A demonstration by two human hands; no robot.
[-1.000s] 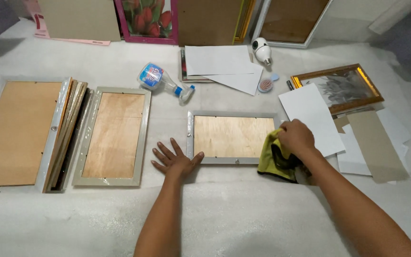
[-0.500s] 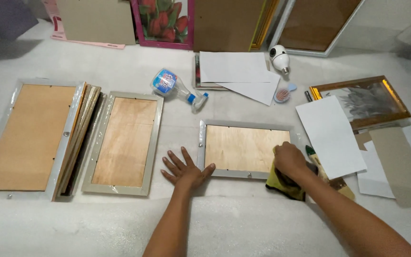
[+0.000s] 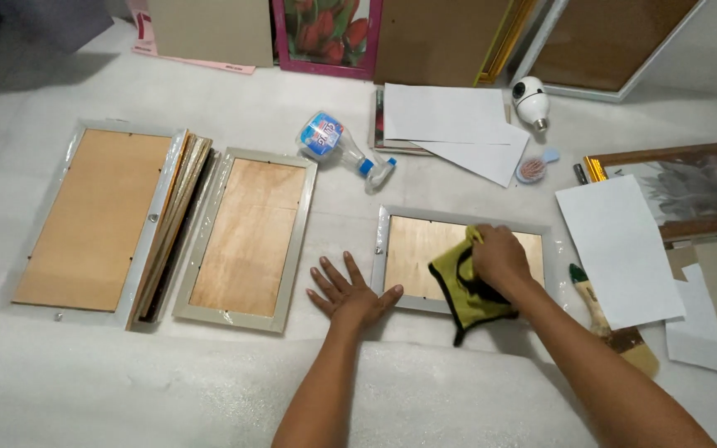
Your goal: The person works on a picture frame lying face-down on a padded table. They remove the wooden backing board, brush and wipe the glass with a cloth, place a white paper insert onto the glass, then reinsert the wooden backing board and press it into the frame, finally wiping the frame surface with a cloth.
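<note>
Surface: a white foam sheet (image 3: 126,373) covers the floor, softly wrinkled, pale all over.
Room edge: along the top, boards and frames lean upright, among them a pink-framed tulip picture (image 3: 325,33).
Small frame: a silver frame (image 3: 408,265) with a plywood back lies face down in the middle, just in front of the person.
Right hand (image 3: 499,259): fingers curled, pressing a yellow cloth (image 3: 458,290) onto the frame's back.
Left hand (image 3: 350,290): fingers spread flat on the foam, touching the frame's left edge, holding nothing.
Left side: two larger frames (image 3: 246,236) lie face down, side by side.
Behind: a spray bottle (image 3: 338,145) on its side, white sheets (image 3: 450,120), a white bulb (image 3: 529,99).
Right side: white card (image 3: 620,249), a gold frame (image 3: 682,191), and a paintbrush (image 3: 612,319) close to the right forearm.
</note>
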